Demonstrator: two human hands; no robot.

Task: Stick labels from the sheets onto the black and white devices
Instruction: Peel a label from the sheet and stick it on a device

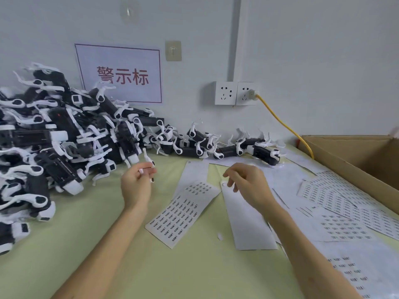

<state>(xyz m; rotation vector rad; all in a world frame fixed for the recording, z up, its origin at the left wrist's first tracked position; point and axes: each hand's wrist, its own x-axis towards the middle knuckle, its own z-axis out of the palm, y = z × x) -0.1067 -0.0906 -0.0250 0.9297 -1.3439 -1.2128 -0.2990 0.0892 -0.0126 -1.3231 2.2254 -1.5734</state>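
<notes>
White printed label sheet [183, 214] lies flat. Black-and-white plastic devices [54, 143] heaped left of sheet. Left hand [136, 186] left of sheet; right hand [248, 186] right, perhaps pinching small white label [224, 184].

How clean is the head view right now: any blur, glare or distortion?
Head view: light is flat, no glare; wide-angle lens slants the wall sign; print on the label sheet is too soft to read; left hand and right hand slightly smeared at the fingertips.

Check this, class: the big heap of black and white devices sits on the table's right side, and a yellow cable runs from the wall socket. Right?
No. The head view shows the heap of devices on the left side of the table, not the right. The yellow cable does run from the wall socket.
</notes>
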